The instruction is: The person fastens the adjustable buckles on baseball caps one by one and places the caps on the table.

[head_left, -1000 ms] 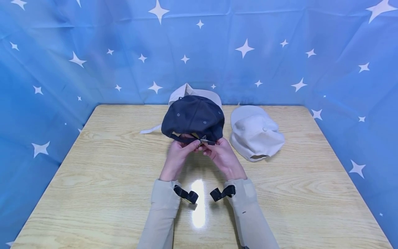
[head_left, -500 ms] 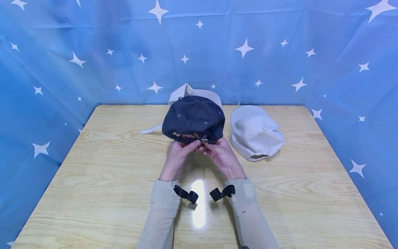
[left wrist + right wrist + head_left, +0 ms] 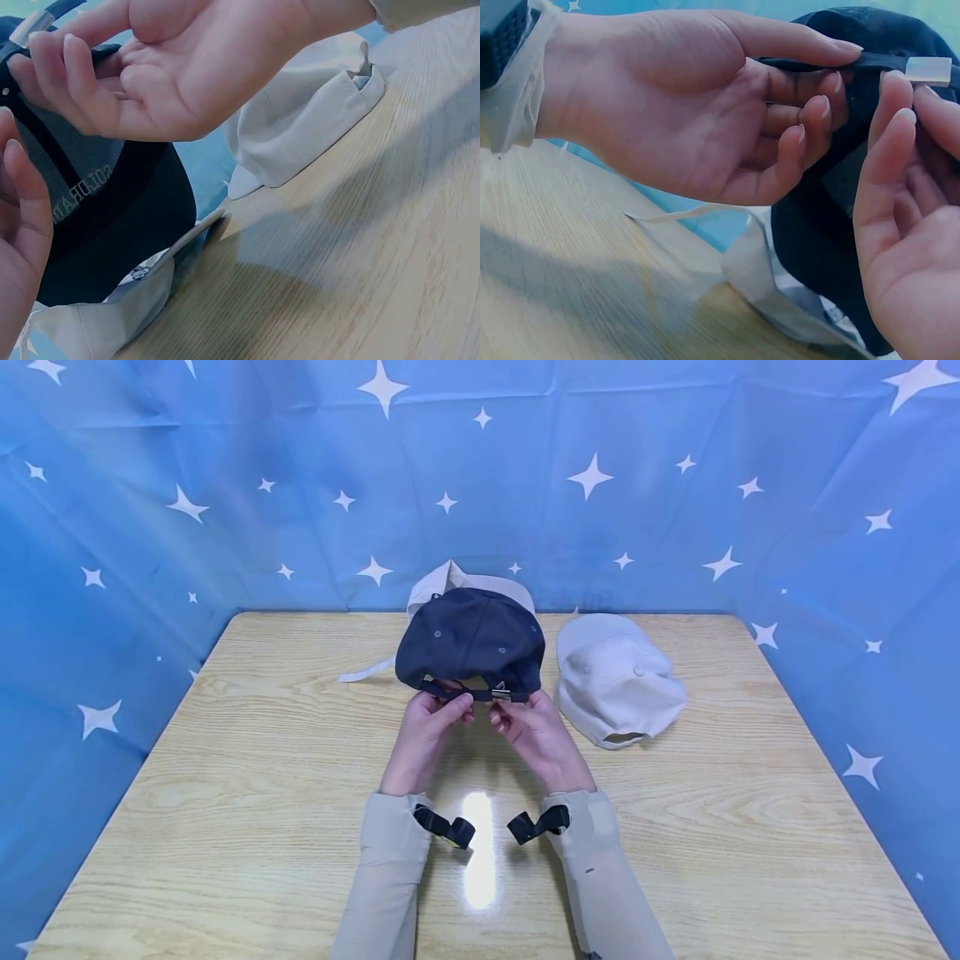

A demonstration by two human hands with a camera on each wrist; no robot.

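Note:
A dark navy cap (image 3: 468, 639) is held up with its back strap (image 3: 450, 693) toward me. My left hand (image 3: 424, 727) pinches the left part of this strap between thumb and fingers. Near a shiny metal buckle (image 3: 930, 70), my right hand (image 3: 536, 735) pinches the strap's right part. A small gap separates the two hands. Inside the cap, pale lettering (image 3: 82, 193) shows in the left wrist view. Behind the navy cap a white cap (image 3: 504, 585) is partly hidden, its loose strap (image 3: 367, 672) lying out to the left.
To the right of my right hand, a second white cap (image 3: 618, 681) lies on the wooden table (image 3: 247, 777), its back opening toward me. A blue curtain (image 3: 292, 443) with white stars surrounds the table's back and sides.
My left hand has moved slightly left, away from the right hand, and the strap between them now stretches straighter. The navy cap has shifted slightly right. The white caps have not moved.

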